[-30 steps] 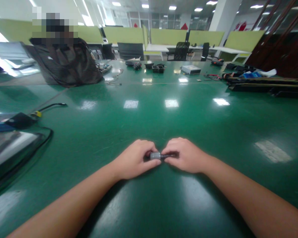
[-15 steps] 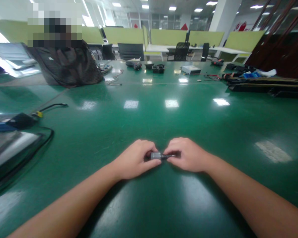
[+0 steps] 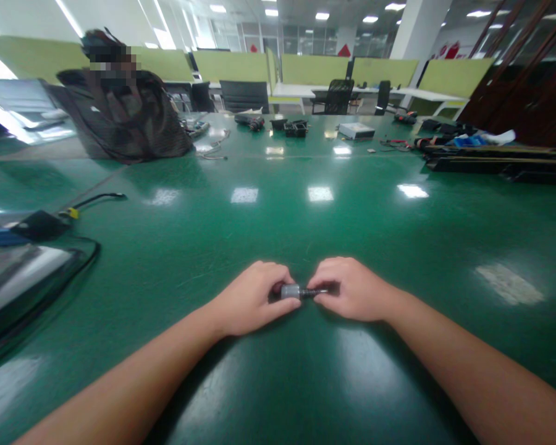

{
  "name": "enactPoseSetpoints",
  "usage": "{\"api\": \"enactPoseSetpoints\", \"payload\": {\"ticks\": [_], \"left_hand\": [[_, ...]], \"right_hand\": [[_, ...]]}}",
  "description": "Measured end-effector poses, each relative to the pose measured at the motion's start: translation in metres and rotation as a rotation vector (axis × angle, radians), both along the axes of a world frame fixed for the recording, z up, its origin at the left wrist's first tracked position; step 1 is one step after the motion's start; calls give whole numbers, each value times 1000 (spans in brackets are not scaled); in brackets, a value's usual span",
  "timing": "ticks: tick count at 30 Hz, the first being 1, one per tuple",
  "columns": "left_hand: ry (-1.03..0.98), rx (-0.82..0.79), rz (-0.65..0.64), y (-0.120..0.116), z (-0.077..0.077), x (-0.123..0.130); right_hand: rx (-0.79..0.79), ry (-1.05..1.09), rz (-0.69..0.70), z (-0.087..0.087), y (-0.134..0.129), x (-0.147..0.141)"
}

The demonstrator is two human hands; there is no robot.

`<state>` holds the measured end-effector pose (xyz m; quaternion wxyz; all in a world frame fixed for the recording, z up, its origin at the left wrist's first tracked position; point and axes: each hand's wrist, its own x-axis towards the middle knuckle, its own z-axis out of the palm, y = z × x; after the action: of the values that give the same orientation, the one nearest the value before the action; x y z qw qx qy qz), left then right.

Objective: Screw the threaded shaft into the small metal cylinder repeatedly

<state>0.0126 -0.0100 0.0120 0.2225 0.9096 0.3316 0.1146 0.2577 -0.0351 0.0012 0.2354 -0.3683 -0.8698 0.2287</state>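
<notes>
Near the front of the green table [image 3: 278,235], a small part with a grey cylinder [image 3: 290,291] and a thin, dark, ribbed shaft [image 3: 311,293] lies sideways between my hands. My left hand [image 3: 254,300] is closed around the cylinder, thumb in front and fingers behind; its left end is hidden by them. My right hand [image 3: 352,290] pinches the shaft between thumb and fingertips. The shaft's pale tip points right into the hollow of that hand. What kind of part it is cannot be made out.
At left lie a silvery flat item [image 3: 32,272] with a black cable [image 3: 95,247] and a blue item [image 3: 0,238]. A dark mesh bag [image 3: 130,123] stands behind. Farther back are a grey box [image 3: 356,130] and black trays [image 3: 295,128]; dark panels [image 3: 500,164] lie right.
My right fingertips have shifted very slightly right along the shaft. My left hand and the cylinder have stayed in place.
</notes>
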Motion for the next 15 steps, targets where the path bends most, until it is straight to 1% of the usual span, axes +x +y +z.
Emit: {"api": "enactPoseSetpoints", "payload": {"ticks": [15], "left_hand": [[15, -4, 6, 0, -1, 0]], "right_hand": [[1, -35, -23, 0, 0, 2]]}}
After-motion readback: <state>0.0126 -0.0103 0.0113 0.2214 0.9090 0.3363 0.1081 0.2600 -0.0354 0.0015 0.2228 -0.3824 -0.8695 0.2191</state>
